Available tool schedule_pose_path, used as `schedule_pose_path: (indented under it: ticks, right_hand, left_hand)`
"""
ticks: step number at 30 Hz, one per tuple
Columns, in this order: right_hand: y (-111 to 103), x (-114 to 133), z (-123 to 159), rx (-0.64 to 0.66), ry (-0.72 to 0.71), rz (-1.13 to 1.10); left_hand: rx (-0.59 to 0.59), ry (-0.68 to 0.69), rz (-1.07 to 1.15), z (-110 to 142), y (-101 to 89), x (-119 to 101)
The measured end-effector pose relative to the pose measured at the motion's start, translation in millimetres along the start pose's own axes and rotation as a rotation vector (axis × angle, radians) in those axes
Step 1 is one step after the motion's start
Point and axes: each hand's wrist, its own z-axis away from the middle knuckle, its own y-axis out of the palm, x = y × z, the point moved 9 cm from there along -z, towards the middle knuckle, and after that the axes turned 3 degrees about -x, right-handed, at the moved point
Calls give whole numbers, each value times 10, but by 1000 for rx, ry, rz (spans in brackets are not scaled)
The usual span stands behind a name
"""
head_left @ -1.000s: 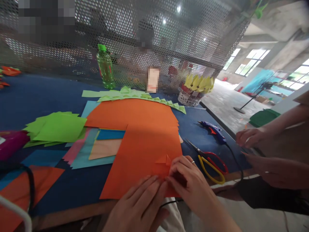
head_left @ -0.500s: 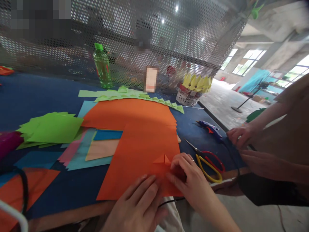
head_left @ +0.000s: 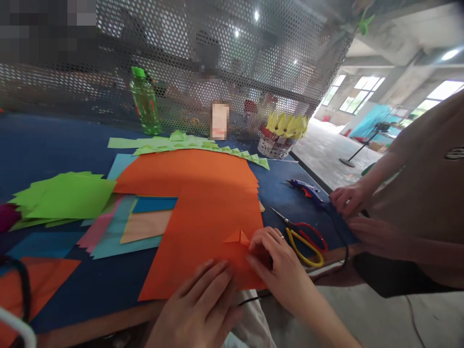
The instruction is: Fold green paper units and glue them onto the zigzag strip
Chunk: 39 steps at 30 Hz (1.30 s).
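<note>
My left hand (head_left: 203, 304) lies with its fingers stretched flat on the near edge of a large orange paper sheet (head_left: 203, 217). My right hand (head_left: 279, 266) is curled beside it, fingertips pinching a small folded orange paper piece (head_left: 237, 241) whose triangular tip sticks up. A ring shows on one finger of my right hand. Both hands meet at that fold near the table's front edge.
Red-and-yellow scissors (head_left: 304, 237) and a blue glue gun (head_left: 306, 188) lie right of the sheet. Another person's hands (head_left: 348, 198) rest at the table's right edge. Green paper squares (head_left: 65, 195), a green bottle (head_left: 143, 101), a basket with yellow paper (head_left: 281, 137) and a perforated metal screen stand farther back.
The view has shifted, so everything sits a little further left. My hands stay on the orange fold. The other person has come closer on the right.
</note>
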Motion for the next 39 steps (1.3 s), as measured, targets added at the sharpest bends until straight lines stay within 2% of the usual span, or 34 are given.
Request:
schedule_pose_path:
  ticks: [6,10,15,20,27,33,39]
  right_hand:
    - [-43,6,60,-19,-15,-79]
    - [-104,-38,144,-90,-28,-152]
    - [-159,-62,102,-117,-53,-118]
    - [-139,3,-101,-81,-106,-15]
    - [-23,55,-319,11,-154,36]
    - [25,96,-351,98,-172,51]
    - [34,97,-341,125,-150,61]
  left_hand:
    - [25,34,-15,-75,-64,-17]
    - [-22,60,-33,-148,-156,-48]
    - [-22,46,-30,-134,-157,-47]
    - [-127,32,12,-16,-152,-6]
    - [-79,37,4,-17,-106,-6]
    - [-115,38,-2,-69,-163,-17]
    - [9,41,-24,-125,-169,-25]
